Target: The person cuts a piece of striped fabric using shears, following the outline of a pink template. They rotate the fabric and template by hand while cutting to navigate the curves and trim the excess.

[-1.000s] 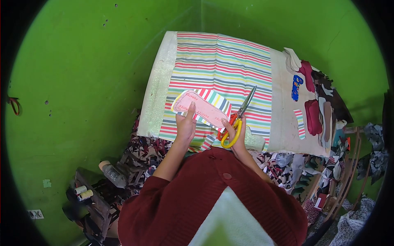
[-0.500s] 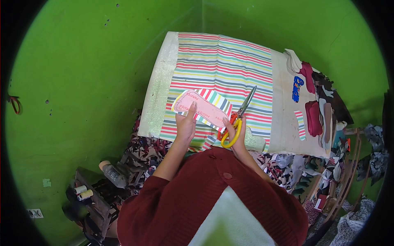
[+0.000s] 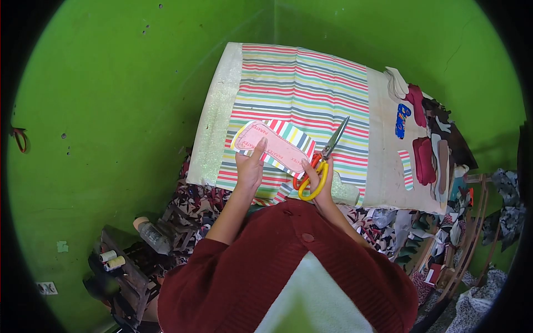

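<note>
A pink insole-shaped piece (image 3: 280, 150) printed "PARATEX" lies on a cut piece of striped fabric (image 3: 290, 132), whose edge shows around it. My left hand (image 3: 250, 166) grips both near the middle, thumb on top and fingers underneath. At the right end, my right hand (image 3: 322, 180) pinches the same pieces under its thumb. It also holds scissors (image 3: 336, 137) with one yellow and one orange handle, their blades pointing up and away from the fabric piece. Beneath both hands, a large striped cloth (image 3: 302, 83) covers much of the work table.
On the table's right side lie maroon cut pieces (image 3: 424, 161), a blue patterned item (image 3: 400, 121), pale sole shapes (image 3: 396, 83) and a small striped piece (image 3: 406, 169). Fabric scraps (image 3: 205, 200) pile below the table. Thread spools (image 3: 115, 263) and a clear jar (image 3: 154, 237) sit lower left.
The scissors' tip has shifted very slightly to the right. Both hands keep their hold on the pieces in almost the same place.
</note>
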`<control>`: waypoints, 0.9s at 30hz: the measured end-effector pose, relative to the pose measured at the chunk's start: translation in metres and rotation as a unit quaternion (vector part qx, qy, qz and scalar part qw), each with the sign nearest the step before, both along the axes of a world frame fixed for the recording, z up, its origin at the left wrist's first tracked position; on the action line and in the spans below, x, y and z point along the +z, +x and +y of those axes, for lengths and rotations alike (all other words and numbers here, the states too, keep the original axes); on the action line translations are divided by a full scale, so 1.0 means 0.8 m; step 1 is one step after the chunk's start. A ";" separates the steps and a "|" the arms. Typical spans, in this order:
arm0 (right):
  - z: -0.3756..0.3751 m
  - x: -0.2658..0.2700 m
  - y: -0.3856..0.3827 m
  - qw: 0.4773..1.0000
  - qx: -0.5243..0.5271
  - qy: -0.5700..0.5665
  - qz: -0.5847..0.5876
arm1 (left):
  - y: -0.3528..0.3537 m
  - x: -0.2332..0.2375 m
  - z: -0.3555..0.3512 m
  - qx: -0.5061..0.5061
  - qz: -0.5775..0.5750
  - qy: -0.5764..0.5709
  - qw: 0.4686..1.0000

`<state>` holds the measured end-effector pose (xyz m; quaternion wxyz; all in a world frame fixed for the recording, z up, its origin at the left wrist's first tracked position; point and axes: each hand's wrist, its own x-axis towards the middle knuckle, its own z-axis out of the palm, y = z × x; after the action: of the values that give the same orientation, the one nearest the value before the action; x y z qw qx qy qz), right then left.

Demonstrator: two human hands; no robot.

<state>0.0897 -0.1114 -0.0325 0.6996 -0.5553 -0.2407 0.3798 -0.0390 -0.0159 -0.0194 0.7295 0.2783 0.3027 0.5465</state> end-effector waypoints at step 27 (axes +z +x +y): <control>0.019 0.026 -0.019 0.998 0.044 0.045 -0.028 | 0.020 0.012 -0.023 0.026 0.161 0.113 0.980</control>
<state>0.0744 -0.0960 -0.0113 0.6991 -0.5227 -0.3014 0.3837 -0.0227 -0.0341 -0.0095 0.6209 0.4352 0.3597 0.5438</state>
